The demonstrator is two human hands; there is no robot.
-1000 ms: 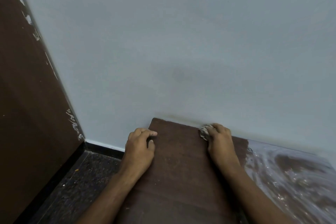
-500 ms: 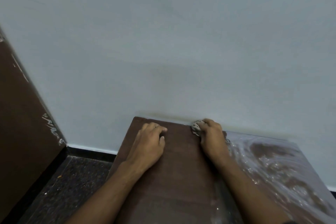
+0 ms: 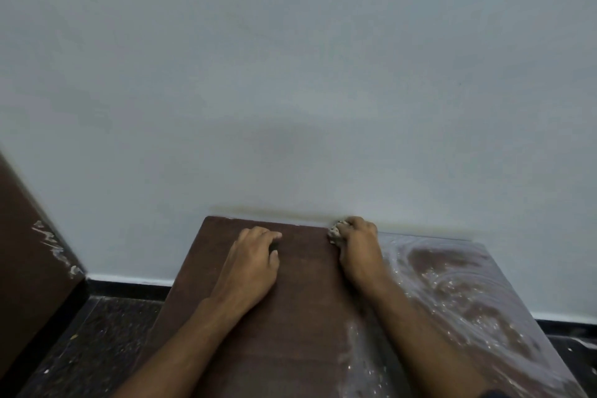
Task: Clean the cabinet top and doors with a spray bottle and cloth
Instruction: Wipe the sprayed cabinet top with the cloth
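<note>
The dark brown cabinet top (image 3: pixel 300 317) stands against the pale wall. Its left part looks wiped; its right part (image 3: pixel 458 294) is covered with whitish dusty swirls. My right hand (image 3: pixel 358 252) grips a small crumpled greyish cloth (image 3: pixel 334 232) at the back edge by the wall, at the line between the wiped and dusty areas. My left hand (image 3: pixel 255 263) rests on the wiped surface with fingers curled and knuckles down, holding nothing. No spray bottle is in view.
The pale wall (image 3: pixel 290 90) rises directly behind the cabinet. A brown door or panel (image 3: pixel 26 262) with white paint marks stands at the left. Dark speckled floor (image 3: pixel 97 342) lies left of the cabinet, with a black skirting strip along the wall.
The view has shifted so the cabinet sits further right and more of its dusty right side shows. Both hands keep their places on the top, the right one still on the cloth.
</note>
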